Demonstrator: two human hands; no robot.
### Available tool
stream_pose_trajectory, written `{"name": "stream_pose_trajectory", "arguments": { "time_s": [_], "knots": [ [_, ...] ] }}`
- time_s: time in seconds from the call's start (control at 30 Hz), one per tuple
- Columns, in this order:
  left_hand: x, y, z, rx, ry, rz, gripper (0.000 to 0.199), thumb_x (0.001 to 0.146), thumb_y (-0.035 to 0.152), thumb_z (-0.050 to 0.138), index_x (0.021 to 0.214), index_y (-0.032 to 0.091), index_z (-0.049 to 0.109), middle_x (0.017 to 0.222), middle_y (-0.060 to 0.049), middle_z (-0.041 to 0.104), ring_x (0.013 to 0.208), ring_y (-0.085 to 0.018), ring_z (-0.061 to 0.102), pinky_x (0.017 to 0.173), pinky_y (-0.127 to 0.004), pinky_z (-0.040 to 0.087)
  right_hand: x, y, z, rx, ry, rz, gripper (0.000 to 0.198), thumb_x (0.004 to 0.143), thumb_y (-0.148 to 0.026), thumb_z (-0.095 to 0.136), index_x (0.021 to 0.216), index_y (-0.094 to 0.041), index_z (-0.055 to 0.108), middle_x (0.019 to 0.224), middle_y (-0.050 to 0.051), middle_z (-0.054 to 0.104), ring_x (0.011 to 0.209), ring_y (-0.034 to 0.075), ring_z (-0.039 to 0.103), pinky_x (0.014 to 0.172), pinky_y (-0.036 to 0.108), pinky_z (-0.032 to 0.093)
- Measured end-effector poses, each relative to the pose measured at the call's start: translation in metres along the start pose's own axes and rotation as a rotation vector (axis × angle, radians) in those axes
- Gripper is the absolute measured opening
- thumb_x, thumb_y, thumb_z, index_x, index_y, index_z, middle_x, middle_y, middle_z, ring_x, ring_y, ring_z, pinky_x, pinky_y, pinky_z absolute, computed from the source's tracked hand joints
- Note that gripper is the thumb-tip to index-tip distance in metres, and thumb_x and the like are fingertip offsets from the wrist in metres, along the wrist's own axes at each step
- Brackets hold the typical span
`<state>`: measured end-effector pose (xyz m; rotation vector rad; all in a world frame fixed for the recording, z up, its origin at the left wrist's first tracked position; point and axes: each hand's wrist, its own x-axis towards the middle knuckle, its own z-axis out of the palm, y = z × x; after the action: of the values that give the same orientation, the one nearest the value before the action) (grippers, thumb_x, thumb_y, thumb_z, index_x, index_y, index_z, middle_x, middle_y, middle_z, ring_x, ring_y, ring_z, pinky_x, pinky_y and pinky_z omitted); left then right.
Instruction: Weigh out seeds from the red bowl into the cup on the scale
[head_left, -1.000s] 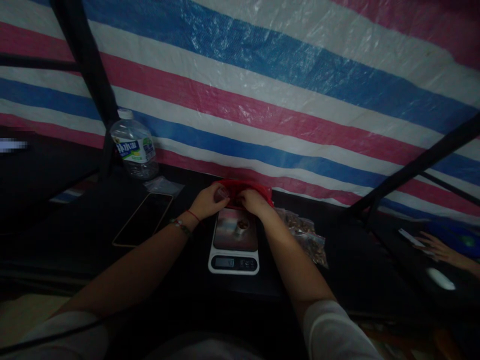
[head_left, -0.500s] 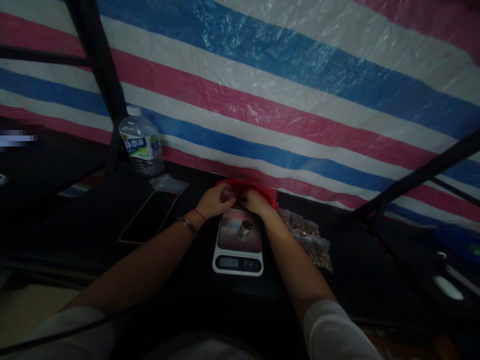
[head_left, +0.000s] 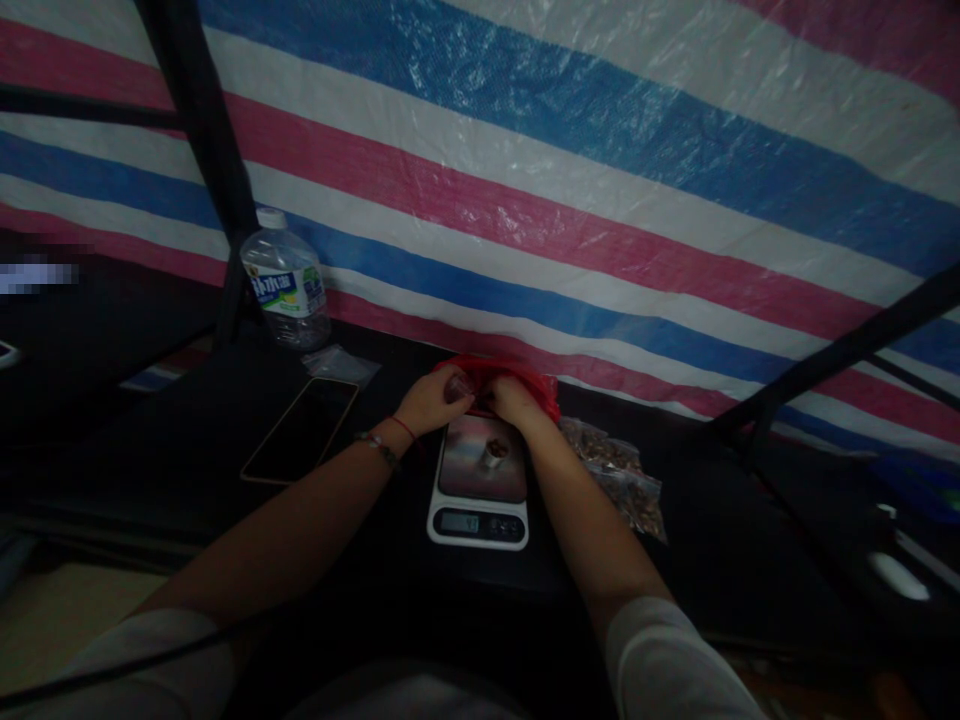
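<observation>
Behind the scale, my left hand [head_left: 431, 402] curls its fingers at the near left rim of an open red plastic bag [head_left: 546, 390]. A pinkish see-through bit shows between thumb and fingers; it looks like part of the bag. My right hand [head_left: 516, 402] reaches into the bag's mouth, its fingertips hidden. In front of both hands lies a white digital scale [head_left: 476, 528] with a lit display. A small white cup [head_left: 493, 456] holding brown bits stands on its metal plate. To the right, beside my right forearm, lie several clear zip bags [head_left: 634, 500] of brown pieces.
A phone [head_left: 301, 430] lies left of the scale. Behind it are a clear plastic bag [head_left: 341, 365] and a large clear bottle [head_left: 285, 290]. A striped tarp [head_left: 525, 200] hangs behind, between dark metal posts [head_left: 210, 130]. At far right lies a white object [head_left: 900, 577].
Both hands stay at the red bag with almost no movement. The view has shifted very slightly, and the scale's display reads a little sharper.
</observation>
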<state>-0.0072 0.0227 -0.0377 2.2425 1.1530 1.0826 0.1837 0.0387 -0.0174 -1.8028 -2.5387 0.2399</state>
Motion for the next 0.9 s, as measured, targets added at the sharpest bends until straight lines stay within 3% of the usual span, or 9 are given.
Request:
{"name": "stream_pose_trajectory", "arguments": {
  "time_s": [0.3,0.53,0.67,0.9],
  "knots": [
    [0.0,0.0,0.001,-0.008,-0.008,-0.028,0.037,0.077,0.04,0.06,0.107,0.019,0.059,0.098,-0.006,0.067,0.088,-0.023,0.065,0.08,-0.036,0.051,-0.007,-0.013,-0.011,-0.034,0.015,0.033,0.025,0.082,-0.012,0.054,0.099,-0.011,0.073,0.1,0.014,0.072,0.087,0.02,0.066,0.076,0.025,0.045],
    [0.0,0.0,0.0,0.014,-0.011,-0.019,0.035,0.077,0.041,0.059,0.105,0.019,0.059,0.099,-0.006,0.067,0.089,-0.022,0.065,0.079,-0.034,0.051,-0.003,-0.004,-0.004,0.026,-0.001,-0.012,0.025,0.082,-0.014,0.058,0.102,-0.014,0.072,0.1,0.011,0.072,0.087,0.018,0.065,0.078,0.023,0.045],
    [0.0,0.0,0.0,0.013,-0.014,-0.012,0.036,0.077,0.04,0.06,0.106,0.019,0.058,0.1,-0.006,0.067,0.09,-0.023,0.065,0.079,-0.034,0.051,0.0,-0.002,-0.002,0.011,-0.016,0.034,0.024,0.083,-0.015,0.057,0.101,-0.014,0.072,0.101,0.012,0.072,0.089,0.018,0.065,0.081,0.024,0.045],
    [-0.001,0.001,0.0,0.019,-0.008,-0.013,0.035,0.077,0.039,0.06,0.106,0.019,0.058,0.1,-0.006,0.067,0.09,-0.023,0.065,0.079,-0.033,0.051,-0.001,-0.006,-0.005,0.01,-0.014,0.027,0.025,0.082,-0.011,0.055,0.098,-0.013,0.074,0.097,0.012,0.073,0.083,0.019,0.065,0.074,0.024,0.045]
  ]
}}
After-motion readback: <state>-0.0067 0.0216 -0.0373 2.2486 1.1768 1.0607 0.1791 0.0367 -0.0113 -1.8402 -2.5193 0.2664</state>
